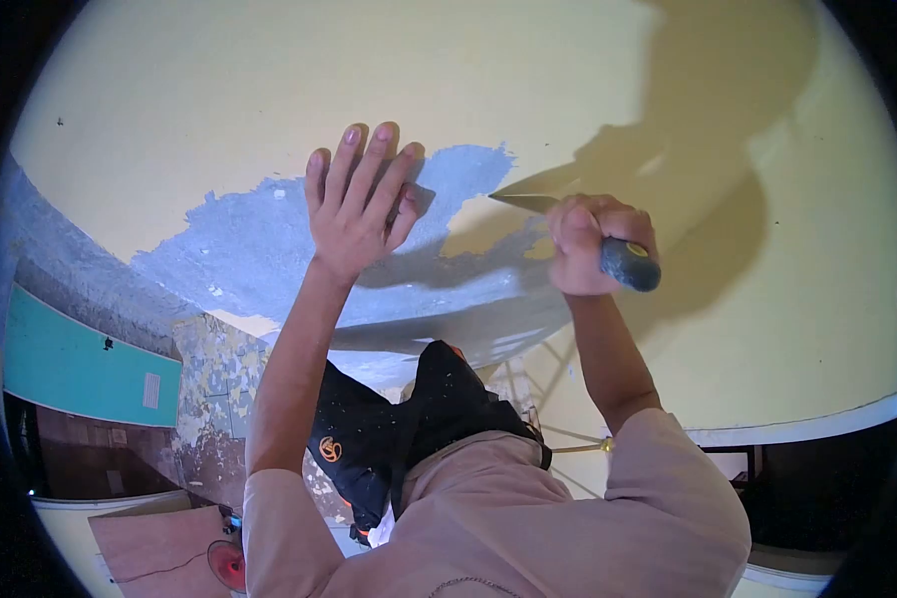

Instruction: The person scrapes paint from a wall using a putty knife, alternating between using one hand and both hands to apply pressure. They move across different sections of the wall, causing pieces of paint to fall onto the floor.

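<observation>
My left hand (354, 214) lies with its fingers spread on the wall, over a patch of bared bluish-grey surface (259, 224). Its fingertips reach the edge of the yellow paint (269, 80). Farther right, my right hand (598, 239) is closed around the dark handle of a scraper (630, 265). The thin blade points left, and its tip meets the edge of a leftover yellow paint island (478, 227) within the bared patch. Part of the blade and handle is hidden by my fingers.
Paint flakes lie scattered on the floor (214, 379) and on my dark trousers (369, 419). A turquoise panel (90, 354) stands at the left. Lower left are a brownish-pink board (159, 548) and a round red object (226, 564). A shadow falls across the wall at right.
</observation>
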A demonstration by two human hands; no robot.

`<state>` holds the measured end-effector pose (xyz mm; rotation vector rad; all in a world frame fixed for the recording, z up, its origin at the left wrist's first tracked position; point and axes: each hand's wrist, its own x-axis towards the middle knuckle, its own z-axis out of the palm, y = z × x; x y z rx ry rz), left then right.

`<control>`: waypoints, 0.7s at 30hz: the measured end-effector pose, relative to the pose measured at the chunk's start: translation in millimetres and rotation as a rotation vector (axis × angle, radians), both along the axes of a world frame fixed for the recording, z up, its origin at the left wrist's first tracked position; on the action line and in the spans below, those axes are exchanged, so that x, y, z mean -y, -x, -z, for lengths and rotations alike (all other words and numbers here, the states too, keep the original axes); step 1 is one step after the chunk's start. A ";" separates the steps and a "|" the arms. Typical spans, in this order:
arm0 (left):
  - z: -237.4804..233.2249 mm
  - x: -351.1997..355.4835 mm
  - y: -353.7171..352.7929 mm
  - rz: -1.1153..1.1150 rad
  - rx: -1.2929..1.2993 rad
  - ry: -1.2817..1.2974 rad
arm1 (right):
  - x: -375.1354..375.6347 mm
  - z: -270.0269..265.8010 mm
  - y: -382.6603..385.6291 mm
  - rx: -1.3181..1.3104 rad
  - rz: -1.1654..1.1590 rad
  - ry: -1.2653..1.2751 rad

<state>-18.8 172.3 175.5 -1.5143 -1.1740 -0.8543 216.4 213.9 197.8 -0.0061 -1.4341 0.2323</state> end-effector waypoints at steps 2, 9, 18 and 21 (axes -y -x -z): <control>-0.6 -3.2 0.6 0.024 0.006 -0.020 | 0.1 -17.6 2.3 -0.048 -0.115 -0.018; -2.1 -4.1 1.6 -0.003 -0.005 -0.018 | -0.3 -13.0 9.5 -0.152 0.052 0.166; -3.9 -3.1 0.5 -0.019 0.038 0.011 | -3.6 4.7 7.0 0.034 0.446 0.035; 3.4 -1.9 -2.5 0.029 0.054 -0.009 | 24.4 -23.1 -8.1 -0.317 -0.563 0.188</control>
